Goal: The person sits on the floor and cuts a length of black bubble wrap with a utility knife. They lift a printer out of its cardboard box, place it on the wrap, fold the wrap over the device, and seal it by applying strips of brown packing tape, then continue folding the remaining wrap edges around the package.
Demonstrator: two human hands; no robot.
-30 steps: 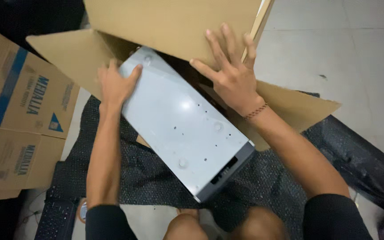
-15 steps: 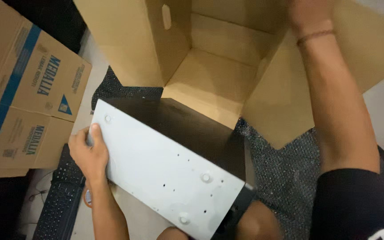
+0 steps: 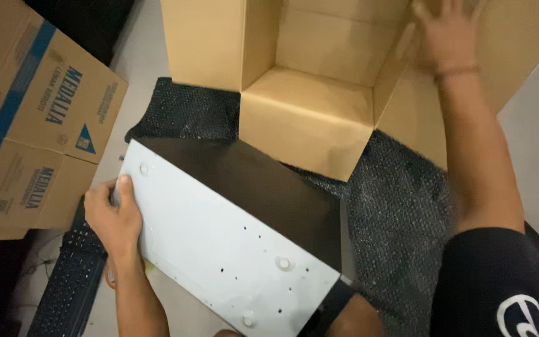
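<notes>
Gripping the grey metal case (image 3: pixel 219 240) at lower left, my left hand (image 3: pixel 112 215) clamps its edge; right hand (image 3: pixel 447 31) (blurred, fingers spread, released) touches the open cardboard box (image 3: pixel 310 115) at top.

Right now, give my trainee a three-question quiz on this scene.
1. True or false: the left hand rests on the white panel of the case.
2. Which thing does the right hand touch? A) the keyboard B) the open box C) the case
3. Fill in: the black sheet under the case and the open box is ____ wrap.

Key:
1. True. The left hand grips the panel's far left edge.
2. B. The right hand lies on a flap of the open box; the keyboard is on the floor by the left arm.
3. Bubble.
</notes>
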